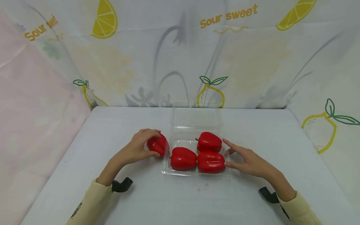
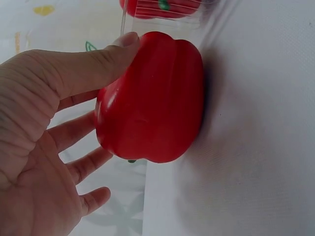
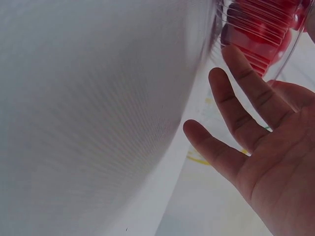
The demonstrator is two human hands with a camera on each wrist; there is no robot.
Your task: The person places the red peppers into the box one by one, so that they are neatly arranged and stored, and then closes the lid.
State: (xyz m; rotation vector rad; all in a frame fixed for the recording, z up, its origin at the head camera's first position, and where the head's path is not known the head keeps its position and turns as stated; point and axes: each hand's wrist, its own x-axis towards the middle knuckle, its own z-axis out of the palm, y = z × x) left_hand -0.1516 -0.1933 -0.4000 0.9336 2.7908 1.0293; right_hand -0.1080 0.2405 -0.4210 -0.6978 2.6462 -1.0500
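Observation:
My left hand (image 1: 138,147) is curled round a red bell pepper (image 1: 156,145) just outside the left wall of a clear plastic clamshell box (image 1: 180,173). In the left wrist view the thumb lies along one side of this pepper (image 2: 157,98), with fingers partly hidden behind it. Inside the box lie three more red bell peppers: one at front left (image 1: 183,159), one at front right (image 1: 211,162) and one at back right (image 1: 209,142). My right hand (image 1: 247,161) is at the box's right wall, fingers spread and holding nothing; the right wrist view shows its fingers fairly straight.
The box's clear lid (image 1: 197,118) is folded back toward the rear edge of the white table (image 1: 197,200). A printed cloth (image 1: 180,56) with lemons hangs behind. Black wrist mounts (image 1: 122,185) stick out below the sleeves.

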